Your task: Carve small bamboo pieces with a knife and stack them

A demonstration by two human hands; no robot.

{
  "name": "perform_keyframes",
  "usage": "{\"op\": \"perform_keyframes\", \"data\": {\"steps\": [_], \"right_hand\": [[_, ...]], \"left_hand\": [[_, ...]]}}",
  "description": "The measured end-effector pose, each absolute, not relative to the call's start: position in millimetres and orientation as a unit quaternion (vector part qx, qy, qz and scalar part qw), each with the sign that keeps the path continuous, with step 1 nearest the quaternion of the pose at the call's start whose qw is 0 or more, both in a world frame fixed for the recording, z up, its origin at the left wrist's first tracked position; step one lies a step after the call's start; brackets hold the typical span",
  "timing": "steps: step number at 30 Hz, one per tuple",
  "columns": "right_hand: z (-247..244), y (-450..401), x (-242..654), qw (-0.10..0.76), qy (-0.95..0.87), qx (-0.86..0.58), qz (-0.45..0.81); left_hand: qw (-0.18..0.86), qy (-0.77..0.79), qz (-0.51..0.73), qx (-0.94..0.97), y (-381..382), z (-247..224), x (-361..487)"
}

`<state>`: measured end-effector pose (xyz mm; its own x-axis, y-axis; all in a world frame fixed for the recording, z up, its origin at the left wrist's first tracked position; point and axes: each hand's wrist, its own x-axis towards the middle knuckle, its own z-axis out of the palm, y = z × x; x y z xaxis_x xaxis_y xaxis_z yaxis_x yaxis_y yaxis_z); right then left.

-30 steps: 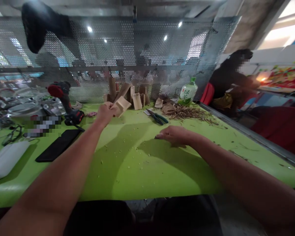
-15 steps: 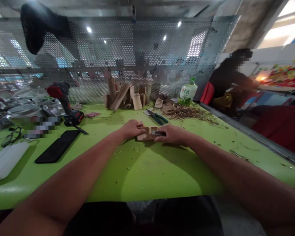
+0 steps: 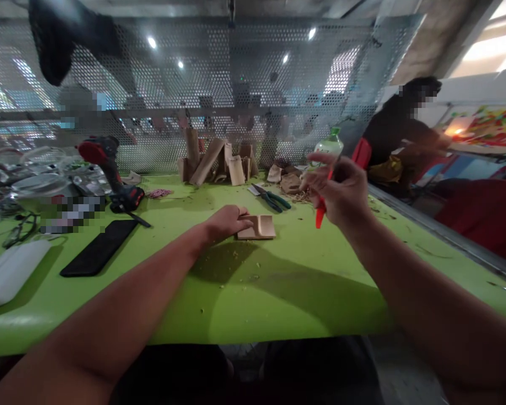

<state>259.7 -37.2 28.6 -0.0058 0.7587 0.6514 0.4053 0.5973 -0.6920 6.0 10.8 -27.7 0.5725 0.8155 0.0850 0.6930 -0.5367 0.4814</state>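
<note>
Perforated metal screen stands behind the back edge. Green worktop fills most of the view, front edge at the wearer's lap. Another person, dark top, beyond the right edge. Wood pieces in a cluster, some leaning, along middle of back edge. Drill upright on its battery, left part of worktop toward back edge. White case far left, nearer front edge; black slab lies slantwise to its right. Bottle near back right corner, partly hidden by right hand. That hand is up over the worktop's right half, fingers partly spread, red tool between them. Left hand near centre of worktop, narrow pinch on left end of block, thumb on near face. Twigs piled toward back right corner, partly behind right hand. Pliers lie right of centre toward back edge, handles pointing right. Block near middle of worktop, ridge across it; can't tell if it touches the surface. Red tool slants down, clear of block. Crumbs scattered between block and front edge.
</note>
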Motion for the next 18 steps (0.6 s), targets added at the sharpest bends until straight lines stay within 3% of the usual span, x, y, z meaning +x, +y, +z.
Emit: {"op": "perform_keyframes", "data": {"steps": [2, 5, 8, 10, 13, 15, 18], "right_hand": [[40, -38, 261, 0.515, -0.715, -0.434, 0.187], [33, -28, 260, 0.273, -0.765, -0.532, 0.240], [8, -14, 257, 0.060, -0.785, -0.595, 0.159], [-7, -8, 258, 0.020, -0.788, -0.609, 0.094], [-6, -9, 264, 0.078, -0.798, -0.594, 0.058], [11, -16, 271, 0.222, -0.800, -0.555, 0.044], [42, -31, 285, 0.510, -0.733, -0.433, 0.121]], "left_hand": [[0.197, 0.431, 0.151, 0.867, 10, -28, 5], [0.195, 0.437, 0.137, 0.867, 9, -27, 5], [0.172, 0.430, 0.138, 0.876, 10, -30, 6], [0.161, 0.424, 0.146, 0.879, 12, -33, 7], [0.162, 0.434, 0.205, 0.862, 12, -26, 4], [0.140, 0.420, 0.281, 0.852, 9, -7, -2], [0.065, 0.363, 0.491, 0.789, -1, 41, -19]]}}
